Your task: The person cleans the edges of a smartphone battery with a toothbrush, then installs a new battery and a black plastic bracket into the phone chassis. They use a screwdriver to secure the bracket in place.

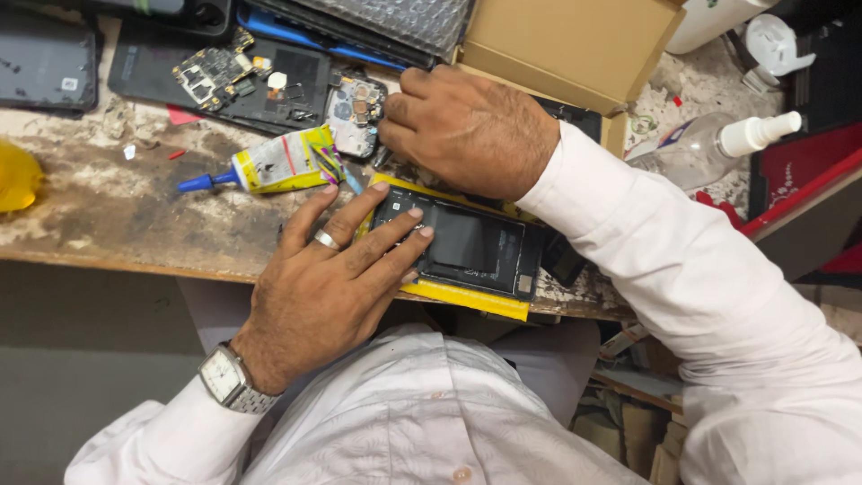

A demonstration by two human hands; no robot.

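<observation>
While ringed left hand flattens glossy phone, right hand curls.

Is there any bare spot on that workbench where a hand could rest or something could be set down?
Yes: the stained bench top left of the left hand, below the glue tube and right of the yellow object. The back is crowded with circuit boards, phone parts and a box; the right with a spray bottle.
</observation>
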